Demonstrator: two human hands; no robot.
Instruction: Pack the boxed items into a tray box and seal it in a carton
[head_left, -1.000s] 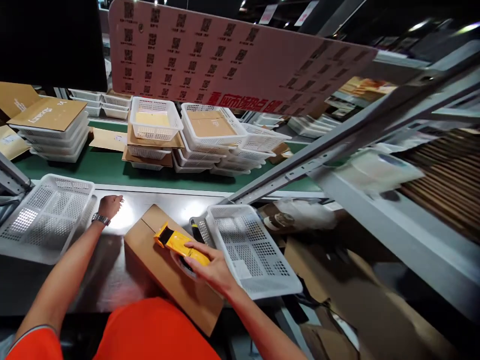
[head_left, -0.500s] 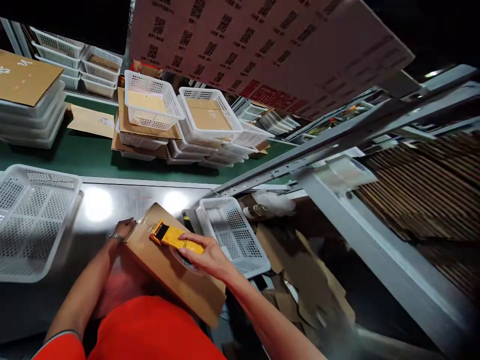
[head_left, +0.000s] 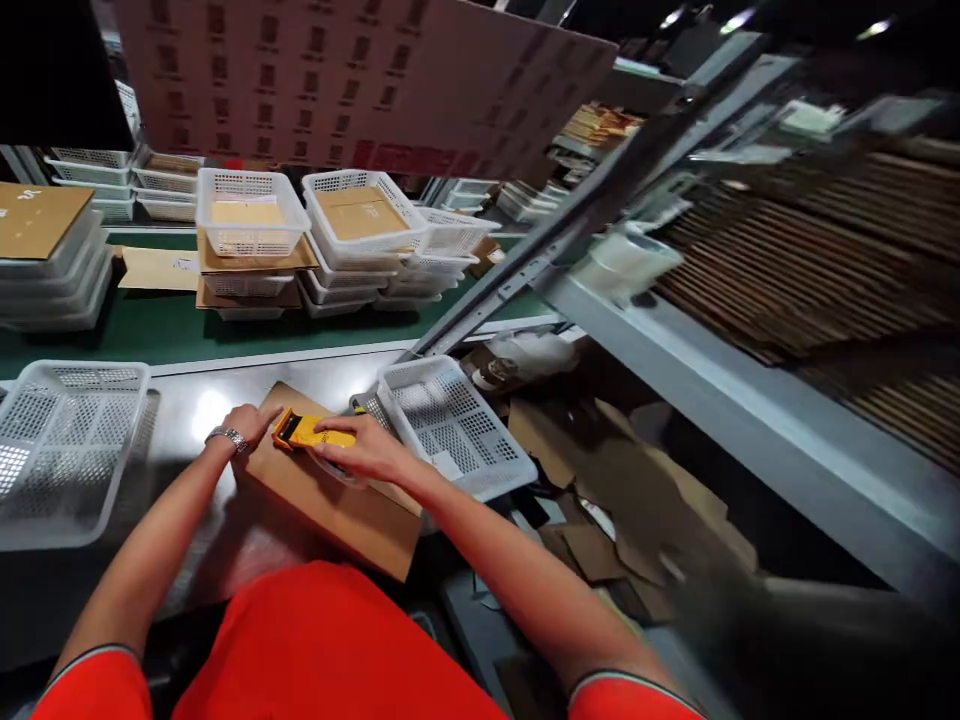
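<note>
A closed brown cardboard box (head_left: pixel 337 520) lies at a slant on the metal bench in front of my red shirt. My right hand (head_left: pixel 364 447) grips a yellow tape dispenser (head_left: pixel 307 432), whose front end rests on or just above the top of the box near its far left end. Part of the tape roll shows beneath that hand. My left hand (head_left: pixel 251 425), with a metal watch at the wrist, lies over the far left corner of the box. Its thumb stretches toward the dispenser's front, and the other fingers are partly hidden.
White plastic baskets stand left (head_left: pixel 71 450) and right (head_left: pixel 457 430) of the box. Beyond, stacked baskets with cardboard sit on a green belt (head_left: pixel 165 330). A metal frame (head_left: pixel 480 300) slants up at right, near flattened cardboard (head_left: pixel 787 270). A code-printed board (head_left: pixel 465 90) hangs overhead.
My left hand has come over the box's corner, its thumb closer to the dispenser. The dispenser has shifted toward the box's far left end. The camera view has turned right.
</note>
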